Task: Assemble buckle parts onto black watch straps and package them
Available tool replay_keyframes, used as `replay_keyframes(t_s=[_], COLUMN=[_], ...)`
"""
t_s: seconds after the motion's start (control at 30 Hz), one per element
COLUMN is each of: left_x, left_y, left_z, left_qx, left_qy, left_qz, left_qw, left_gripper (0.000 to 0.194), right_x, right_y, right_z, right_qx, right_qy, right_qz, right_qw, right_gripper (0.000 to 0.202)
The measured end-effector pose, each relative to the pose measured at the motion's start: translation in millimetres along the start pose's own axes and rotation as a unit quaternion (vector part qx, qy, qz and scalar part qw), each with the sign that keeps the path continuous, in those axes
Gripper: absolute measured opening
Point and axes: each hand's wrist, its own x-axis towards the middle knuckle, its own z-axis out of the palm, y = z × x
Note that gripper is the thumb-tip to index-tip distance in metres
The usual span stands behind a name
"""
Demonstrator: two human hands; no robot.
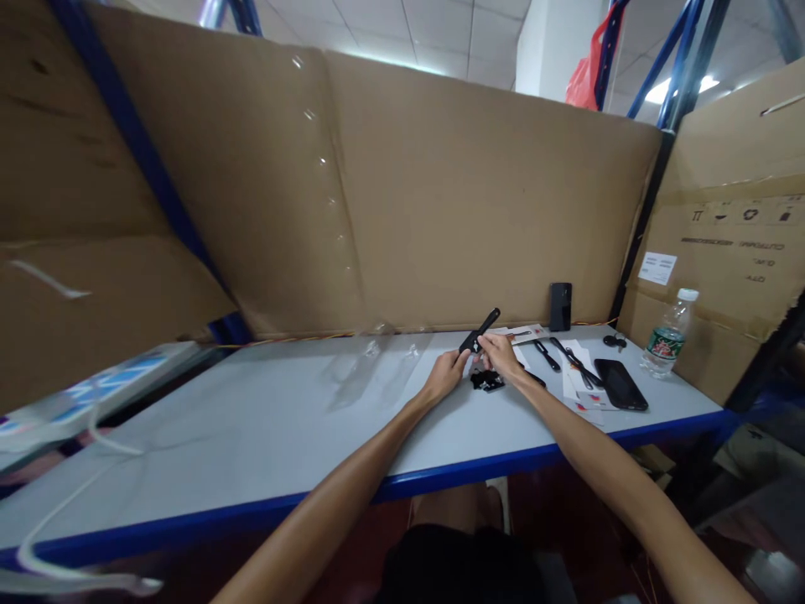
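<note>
Above the middle right of the table (pixel 251 436), my two hands hold a black stick-shaped piece (pixel 489 321), tilted up to the right. My left hand (pixel 445 375) is closed on its wider lower end. Fingers of my right hand (pixel 500 354) are pressed on its side, near a small light spot. What exactly the piece is, I cannot make out. Just under my hands lies a heap of small black parts (pixel 486 381). Right of them are a slim black handle (pixel 547 356) and a long black looped piece (pixel 575 362) on white paper cards (pixel 571 387).
A smartphone (pixel 620 384) lies flat at the right, near a water bottle (pixel 667 340) and a small black object (pixel 615 341). A dark phone-like block (pixel 560 306) leans against the cardboard wall (pixel 478 201). Clear plastic sleeves (pixel 365 369) lie left of my hands. White cable (pixel 59 503) hangs at left.
</note>
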Motion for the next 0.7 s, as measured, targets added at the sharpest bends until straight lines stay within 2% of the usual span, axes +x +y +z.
replay_keyframes(t_s=[0.23,0.7], left_x=[-0.1,0.1], left_y=[1.5,0.5], left_z=[0.2,2.0], left_qx=[0.058,0.061], left_qy=[0.011,0.031], left_qz=[0.035,0.065], left_qw=[0.998,0.996], left_gripper=[0.050,0.047], right_x=[-2.0,-1.8], right_y=[3.5,5.3], right_z=[5.7,9.2], right_qx=[-0.014,-0.043], right_qy=[0.048,0.077], right_qz=[-0.014,-0.025], right_qw=[0.999,0.996], right_gripper=[0.039,0.041])
